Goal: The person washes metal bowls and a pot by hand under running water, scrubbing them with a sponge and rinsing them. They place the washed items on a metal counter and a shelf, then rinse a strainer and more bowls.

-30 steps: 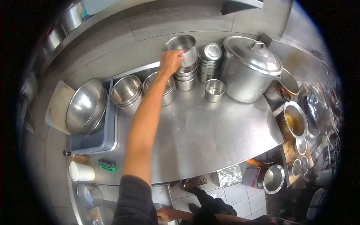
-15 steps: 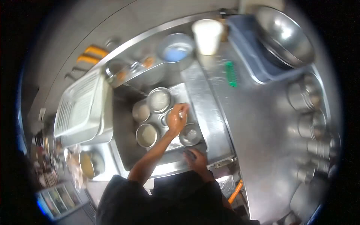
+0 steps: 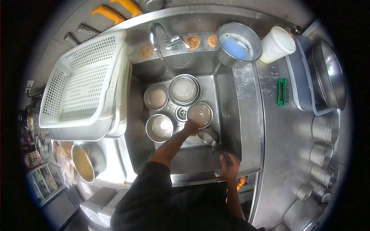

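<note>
Over the steel sink [image 3: 183, 161], my left hand [image 3: 191, 126] reaches down to the near left rim of a round metal pot [image 3: 201, 114] with cloudy water in it. Its fingers are mostly hidden, so its grip is unclear. Just right of that hand a metal vessel [image 3: 209, 137] stands tilted. My right hand [image 3: 229, 166], above the sink's near right edge, is closed on a small dark pad [image 3: 229, 159]. Water from the faucet [image 3: 160, 38] runs into stacked round pans [image 3: 184, 90]. Two more pots, one [image 3: 157, 97] behind the other [image 3: 159, 128], stand at the left.
White perforated baskets [image 3: 83, 82] are left of the sink. Behind it stands a pot with a blue sponge [image 3: 239, 45], beside a white tub [image 3: 278, 43]. On the right counter are a green brush [image 3: 283, 92], large bowls [image 3: 327, 75] and stacked pots [image 3: 325, 129].
The view has swung from the counter of pots to the sink. My left hand, first at a pot on the counter, is now down in the sink. The vessel beside it has tipped.
</note>
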Demonstrator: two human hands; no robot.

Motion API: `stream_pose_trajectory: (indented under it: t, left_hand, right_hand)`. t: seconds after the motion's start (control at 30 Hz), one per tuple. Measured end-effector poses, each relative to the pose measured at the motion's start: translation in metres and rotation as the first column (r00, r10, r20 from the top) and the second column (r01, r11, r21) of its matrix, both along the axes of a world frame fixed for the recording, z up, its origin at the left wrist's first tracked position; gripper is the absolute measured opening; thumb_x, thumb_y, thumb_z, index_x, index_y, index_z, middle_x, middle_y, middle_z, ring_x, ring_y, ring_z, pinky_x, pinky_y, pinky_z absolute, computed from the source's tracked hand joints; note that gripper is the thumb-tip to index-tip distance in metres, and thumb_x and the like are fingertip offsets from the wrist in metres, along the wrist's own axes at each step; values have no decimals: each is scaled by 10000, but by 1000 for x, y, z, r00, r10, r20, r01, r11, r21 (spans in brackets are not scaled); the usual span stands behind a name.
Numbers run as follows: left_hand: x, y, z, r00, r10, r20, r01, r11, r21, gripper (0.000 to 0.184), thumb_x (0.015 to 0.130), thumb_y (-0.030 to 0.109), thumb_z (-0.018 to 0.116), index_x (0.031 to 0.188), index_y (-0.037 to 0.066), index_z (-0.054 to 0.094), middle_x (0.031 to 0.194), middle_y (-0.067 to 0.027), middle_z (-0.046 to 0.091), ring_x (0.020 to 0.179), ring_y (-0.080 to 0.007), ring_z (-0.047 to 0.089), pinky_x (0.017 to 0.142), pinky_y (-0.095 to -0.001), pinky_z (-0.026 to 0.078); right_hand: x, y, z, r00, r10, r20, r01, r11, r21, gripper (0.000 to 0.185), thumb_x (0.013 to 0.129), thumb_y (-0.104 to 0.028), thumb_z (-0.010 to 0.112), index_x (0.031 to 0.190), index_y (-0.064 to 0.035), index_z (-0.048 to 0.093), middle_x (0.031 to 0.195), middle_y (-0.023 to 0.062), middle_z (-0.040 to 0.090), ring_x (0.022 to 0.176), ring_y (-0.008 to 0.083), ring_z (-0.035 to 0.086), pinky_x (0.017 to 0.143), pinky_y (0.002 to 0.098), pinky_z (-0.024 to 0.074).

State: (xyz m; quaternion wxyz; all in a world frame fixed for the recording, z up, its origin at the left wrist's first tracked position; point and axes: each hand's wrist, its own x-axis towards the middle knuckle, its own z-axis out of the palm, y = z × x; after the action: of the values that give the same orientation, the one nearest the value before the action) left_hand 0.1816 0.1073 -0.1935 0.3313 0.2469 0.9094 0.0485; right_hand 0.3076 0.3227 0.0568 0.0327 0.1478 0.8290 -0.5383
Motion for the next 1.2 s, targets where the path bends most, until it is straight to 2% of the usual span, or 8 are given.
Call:
stream_pose_trajectory:
  t: [0.27,0.4,0.53,0.67,0.9,0.97,1.07,1.2]
  left_hand:
    - [-38,-6,89,989,90,-114,-57,963,265,247,796,153,584,1013,76,673,858,-137,681,912,-324,660,849,-453,499]
    - [1,-25,-40,851,-72,-521,166,976,138,190,809,207,568,899,84,681,901,-117,672,945,-270,620,805,-354,486]
    - [45,21,-38,891,340,-302,-257,925,282,213,815,199,546,923,96,698,920,-125,685,909,-274,645,777,-386,494]
    - [8,15,34,984,166,-60,-152,970,191,244,868,241,525,926,76,696,957,-175,680,893,-333,652,792,-428,497]
    - [-34,-44,61,571,810,134,-592,293,750,522,935,536,472,922,75,718,775,-182,679,760,-342,668,709,-424,503]
    - [-53,-67,111,298,850,434,-737,-85,671,571,943,554,452,869,50,710,643,-158,632,636,-288,633,636,-410,466]
    - [-110,-89,182,150,952,267,-806,-39,591,738,949,617,351,785,-26,673,578,-183,578,597,-271,602,607,-428,437]
    - [-153,-89,224,0,988,156,-736,-106,669,882,955,644,160,694,-34,660,669,-271,621,695,-430,638,670,-507,461]
  right_hand:
    - [-97,5,1,947,-111,300,284,722,-631,383,961,-297,557,1108,56,554,970,160,661,796,284,692,657,353,586]
    - [-165,-14,12,981,23,193,101,789,-607,383,955,-296,568,1100,58,560,975,165,664,815,289,696,684,381,585]
    - [-170,-31,21,980,97,174,26,805,-593,357,960,-274,560,1092,57,570,984,168,666,809,291,697,696,390,586]
    - [-170,-19,19,972,125,199,37,756,-654,332,974,-259,532,1087,50,574,980,155,668,815,290,697,696,392,589]
    - [-198,-13,8,980,52,192,78,786,-613,352,996,-266,491,1172,34,546,1161,151,610,1051,293,638,812,399,558]
    - [-219,-35,19,979,168,-114,-190,955,-228,335,997,-205,489,1232,31,524,1188,122,610,1115,260,601,903,384,515]
    - [-245,-113,27,652,659,-376,-531,750,395,414,932,-194,527,1315,-39,498,1246,175,576,1168,370,542,999,471,419]
    - [-281,-202,2,479,725,-495,-124,614,779,379,794,-135,541,1154,-17,559,1258,167,549,1049,367,575,923,451,450]
